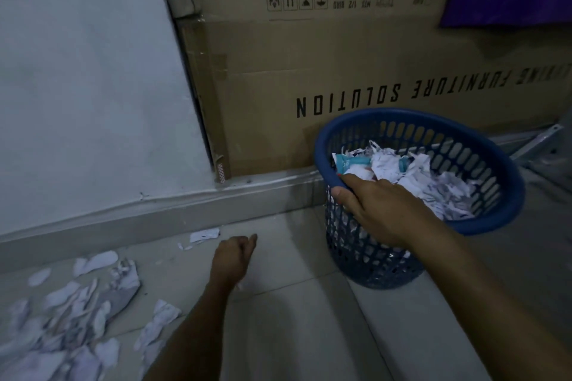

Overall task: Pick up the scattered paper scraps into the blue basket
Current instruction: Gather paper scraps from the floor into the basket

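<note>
Right hand [374, 210] grip clamped on basket [483, 219] rim, basket tilted, part full of paper, left hand [232, 257] fingers curled, empty, above floor [294, 334], scraps [71, 318] scattered at left by wall [86, 86]

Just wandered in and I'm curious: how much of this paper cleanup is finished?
Partly done. The blue basket already holds a heap of scraps. The right hand grips its rim; the left hand, fingers curled, is near the floor. Left: a big pile of scraps and a few pieces by the baseboard.
</note>
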Action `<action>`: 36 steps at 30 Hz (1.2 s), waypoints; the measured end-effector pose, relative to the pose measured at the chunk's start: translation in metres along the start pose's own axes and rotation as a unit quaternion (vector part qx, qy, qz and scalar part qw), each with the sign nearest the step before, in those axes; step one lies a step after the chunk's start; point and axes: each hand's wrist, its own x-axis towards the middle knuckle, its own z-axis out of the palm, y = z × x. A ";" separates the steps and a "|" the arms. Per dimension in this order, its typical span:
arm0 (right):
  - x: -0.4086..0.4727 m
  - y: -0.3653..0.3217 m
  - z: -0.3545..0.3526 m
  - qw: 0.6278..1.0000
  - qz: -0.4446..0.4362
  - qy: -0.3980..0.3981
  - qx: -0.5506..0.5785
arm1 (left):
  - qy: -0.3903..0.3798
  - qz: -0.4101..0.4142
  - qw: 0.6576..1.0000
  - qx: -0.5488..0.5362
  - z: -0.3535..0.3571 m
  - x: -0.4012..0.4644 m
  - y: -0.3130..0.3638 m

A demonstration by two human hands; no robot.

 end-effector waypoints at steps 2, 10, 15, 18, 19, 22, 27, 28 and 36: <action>-0.009 -0.006 -0.001 1.000 -0.004 -0.001 -0.002 | 0.021 0.032 0.999 -0.025 -0.027 0.009 0.012; -0.042 -0.024 0.000 0.999 -0.029 -0.007 0.015 | 0.137 0.126 0.974 -0.125 -0.131 0.050 0.145; -0.061 -0.047 0.008 0.998 -0.066 0.000 0.008 | 0.071 0.195 0.968 -0.139 -0.151 0.052 0.235; -0.068 -0.063 0.016 0.997 -0.081 -0.009 0.010 | -0.059 0.224 0.967 -0.105 -0.137 0.049 0.254; -0.068 -0.068 0.019 0.996 -0.085 -0.007 0.010 | -0.097 0.234 0.964 -0.086 -0.132 0.049 0.254; -0.068 -0.079 0.022 0.997 -0.077 0.004 0.020 | -0.156 0.252 0.955 -0.027 -0.131 0.043 0.249; -0.060 -0.094 0.026 0.999 -0.037 0.021 0.034 | -0.116 0.258 0.959 0.009 -0.163 0.037 0.232; -0.057 -0.097 0.027 0.999 -0.031 0.025 0.035 | -0.101 0.253 0.962 0.006 -0.169 0.038 0.226; -0.027 -0.123 0.037 0.999 -0.008 0.036 0.032 | 0.038 0.118 0.992 -0.034 -0.185 0.034 0.114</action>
